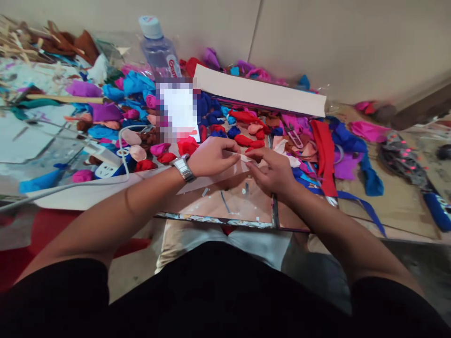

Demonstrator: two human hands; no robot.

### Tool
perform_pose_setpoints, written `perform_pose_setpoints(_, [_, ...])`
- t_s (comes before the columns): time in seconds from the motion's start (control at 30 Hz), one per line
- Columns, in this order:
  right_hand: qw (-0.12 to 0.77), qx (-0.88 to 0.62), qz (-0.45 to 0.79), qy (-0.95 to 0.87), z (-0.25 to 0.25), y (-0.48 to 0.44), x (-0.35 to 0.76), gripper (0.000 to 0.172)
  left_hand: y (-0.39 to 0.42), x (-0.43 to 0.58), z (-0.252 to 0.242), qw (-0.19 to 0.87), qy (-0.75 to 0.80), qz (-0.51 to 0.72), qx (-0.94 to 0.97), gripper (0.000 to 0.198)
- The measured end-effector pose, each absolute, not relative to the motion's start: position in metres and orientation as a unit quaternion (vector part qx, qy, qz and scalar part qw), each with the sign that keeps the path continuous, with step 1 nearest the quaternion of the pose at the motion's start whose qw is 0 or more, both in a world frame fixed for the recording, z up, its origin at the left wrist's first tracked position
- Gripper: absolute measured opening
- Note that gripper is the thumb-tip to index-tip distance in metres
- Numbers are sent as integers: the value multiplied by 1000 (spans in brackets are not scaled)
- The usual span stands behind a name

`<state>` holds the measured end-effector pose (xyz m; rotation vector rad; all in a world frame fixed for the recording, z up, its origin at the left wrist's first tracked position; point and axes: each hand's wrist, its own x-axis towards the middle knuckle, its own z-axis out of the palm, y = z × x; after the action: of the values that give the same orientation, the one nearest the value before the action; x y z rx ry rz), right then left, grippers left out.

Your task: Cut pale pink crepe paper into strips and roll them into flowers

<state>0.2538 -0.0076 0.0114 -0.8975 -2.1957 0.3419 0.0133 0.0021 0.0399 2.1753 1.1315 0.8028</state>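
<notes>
From the head view, there it was: the left hand [213, 157] and right hand [273, 171] met above the near part of the worktop [239, 204], each pinching a small pale piece [245, 159] between thumb and fingertips. On to progress: this piece looked part-way through handling, not yet set down, while just beyond it red twists [243, 141] lay bunched, seemingly already shaped; how many pieces remained, nobody could tell. Beneath the left wrist stretched a pale sheet [207, 183], and scraps dotted the bare stretch by the near edge. What a crowded surface! A phone [180, 110] stood mid-worktop, a bottle [160, 51] and a long cream strip [260, 91] towards the far edge, a power strip [110, 169] to the left, red cloth [324, 159] to the right. Behind it all rose a plain wall [317, 42]; below the left part, something red [49, 230] showed above the floor.
</notes>
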Motion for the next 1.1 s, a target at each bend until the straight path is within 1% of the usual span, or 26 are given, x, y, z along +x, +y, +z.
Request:
perform_pose_setpoints(0.17, [338,-341,119,-869,7,-7,256,22,-3,15,34,291,414,294,811,25])
perform_pose_setpoints(0.37, [347,-320,107,-875,4,-7,255,19,-7,16,29,307,418,298,801,31])
perform_pose_setpoints(0.5, [338,-332,106,-874,6,-11,253,21,-10,17,30,311,412,311,798,36])
perform_pose_setpoints(0.67, [374,-317,93,-866,5,-12,252,16,-12,18,29,324,402,329,791,37])
perform_pose_setpoints(0.9, [423,-274,100,-858,1,-7,249,9,-11,16,23,304,416,333,790,44])
perform_pose_setpoints(1.1, [412,-264,88,-868,-1,-5,251,13,-12,17,24,319,419,332,782,39])
